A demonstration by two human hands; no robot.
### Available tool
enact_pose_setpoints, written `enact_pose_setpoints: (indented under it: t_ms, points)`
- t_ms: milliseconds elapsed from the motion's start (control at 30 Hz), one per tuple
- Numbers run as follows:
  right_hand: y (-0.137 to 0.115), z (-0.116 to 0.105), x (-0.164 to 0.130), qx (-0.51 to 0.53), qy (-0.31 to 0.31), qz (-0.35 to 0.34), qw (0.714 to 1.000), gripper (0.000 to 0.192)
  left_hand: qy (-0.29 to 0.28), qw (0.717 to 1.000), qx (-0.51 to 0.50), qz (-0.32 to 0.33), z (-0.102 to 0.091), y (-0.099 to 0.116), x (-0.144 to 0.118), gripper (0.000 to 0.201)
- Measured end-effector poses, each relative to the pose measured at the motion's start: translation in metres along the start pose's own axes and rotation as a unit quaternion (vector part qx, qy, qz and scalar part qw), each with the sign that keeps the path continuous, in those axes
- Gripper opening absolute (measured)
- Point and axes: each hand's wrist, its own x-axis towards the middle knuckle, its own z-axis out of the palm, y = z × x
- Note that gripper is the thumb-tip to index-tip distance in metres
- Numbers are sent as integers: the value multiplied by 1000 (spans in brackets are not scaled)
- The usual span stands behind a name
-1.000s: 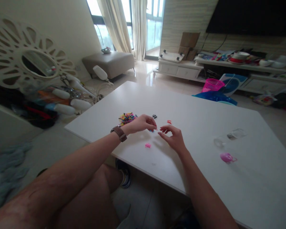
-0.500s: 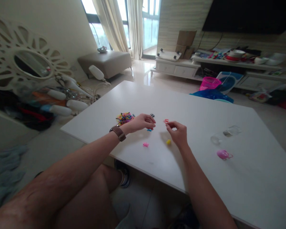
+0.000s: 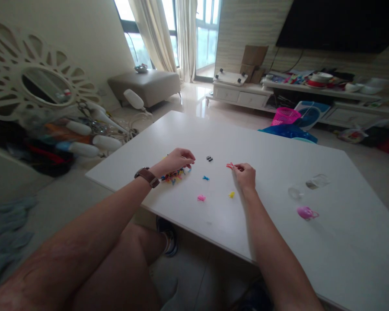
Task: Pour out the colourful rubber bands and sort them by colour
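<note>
A pile of mixed-coloured small hair ties lies left of centre on the white table. My left hand hovers over it, fingers loosely bent and apart, partly covering the pile; nothing shows in them. Thumb and forefinger of my right hand pinch red hair ties at the tabletop. Between my hands lie small separate bunches: black hair ties, blue hair ties, pink hair ties and yellow hair ties.
To the right a clear jar lies on its side by a clear round lid. Nearer me is a small pink-purple container with a loop. Past the table's far edge are a pink basket and a blue plastic bag.
My left hand has moved left, from beside the black and blue bunches back over the pile. My right hand has stayed nearly in place, still pinching the red hair ties.
</note>
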Motion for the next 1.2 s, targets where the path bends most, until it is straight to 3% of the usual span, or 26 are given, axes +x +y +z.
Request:
enact_pose_setpoints:
  t_ms: [133, 233, 567, 900, 1200]
  points:
    - [2, 0, 0, -11, -11, -8, 1000, 35, 31, 985, 168, 28, -13, -9, -1, 18]
    - [3, -2, -1, -2, -9, -3, 1000, 37, 20, 970, 240, 38, -18, -11, -3, 19]
    - [-1, -15, -5, 39, 38, 4, 998, 27, -7, 959, 285, 6, -22, -23, 2, 18]
    - [-3, -17, -9, 46, 48, 3, 998, 24, -52, 944, 323, 32, -1, -57, 15, 24]
    - [0, -16, -10, 54, 68, -3, 996, 21, -67, 908, 409, 56, 9, -48, 17, 13]
